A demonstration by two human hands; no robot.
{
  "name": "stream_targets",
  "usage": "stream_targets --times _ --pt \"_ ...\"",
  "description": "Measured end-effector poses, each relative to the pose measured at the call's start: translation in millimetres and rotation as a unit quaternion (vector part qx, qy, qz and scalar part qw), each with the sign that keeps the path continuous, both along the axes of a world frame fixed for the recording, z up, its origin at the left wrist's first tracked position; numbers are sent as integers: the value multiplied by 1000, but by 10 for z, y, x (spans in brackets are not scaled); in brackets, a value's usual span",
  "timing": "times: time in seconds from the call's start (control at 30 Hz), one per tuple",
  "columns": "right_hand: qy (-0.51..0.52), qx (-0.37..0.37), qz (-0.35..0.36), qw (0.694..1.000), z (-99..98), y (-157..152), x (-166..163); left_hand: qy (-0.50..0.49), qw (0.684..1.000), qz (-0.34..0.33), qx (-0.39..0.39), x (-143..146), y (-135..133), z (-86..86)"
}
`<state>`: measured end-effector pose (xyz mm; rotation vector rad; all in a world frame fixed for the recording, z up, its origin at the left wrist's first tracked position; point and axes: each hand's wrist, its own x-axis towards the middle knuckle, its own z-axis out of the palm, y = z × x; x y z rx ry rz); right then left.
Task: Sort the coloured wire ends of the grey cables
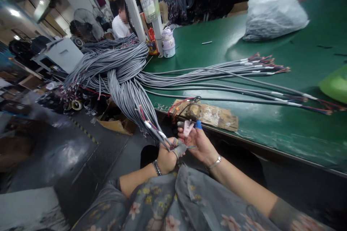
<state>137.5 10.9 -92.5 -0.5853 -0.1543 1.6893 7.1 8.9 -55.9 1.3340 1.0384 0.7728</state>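
My left hand (168, 156), its thumb wrapped in grey tape, is closed round the ends of grey cables (162, 135) at the table's front edge. Thin coloured wires stick out past its fingers toward the other hand. Just to the right, my right hand (202, 147) is turned palm up with curled fingers and a blue cover on one fingertip. It holds a small pale pink piece (187, 128), whose exact kind I cannot make out. The held cables run up into a large heap of grey cables (119, 63) that hangs over the table edge.
A worn wooden block (217, 116) with wires lies at the edge of the green table (271, 126). Stripped cables (244, 65) stretch rightward. Behind are a plastic bag (275, 12), a lilac bottle (168, 42) and a post. A person (120, 25) sits beyond the heap.
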Motion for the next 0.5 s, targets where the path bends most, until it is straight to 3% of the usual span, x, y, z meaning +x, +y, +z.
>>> stream_targets --times 0.13,0.27,0.37,0.5 --pt "-21 -9 9 1000 53 -39 21 12 999 -12 39 -62 -40 28" --pt "-96 -16 -25 995 50 -47 26 -1 999 14 34 -92 -29 -91" --pt "-183 -5 -81 980 18 -59 19 -19 999 36 20 -72 -2 -170" --pt "-264 1 -154 952 -11 -68 16 -23 999 43 14 -25 18 -149"
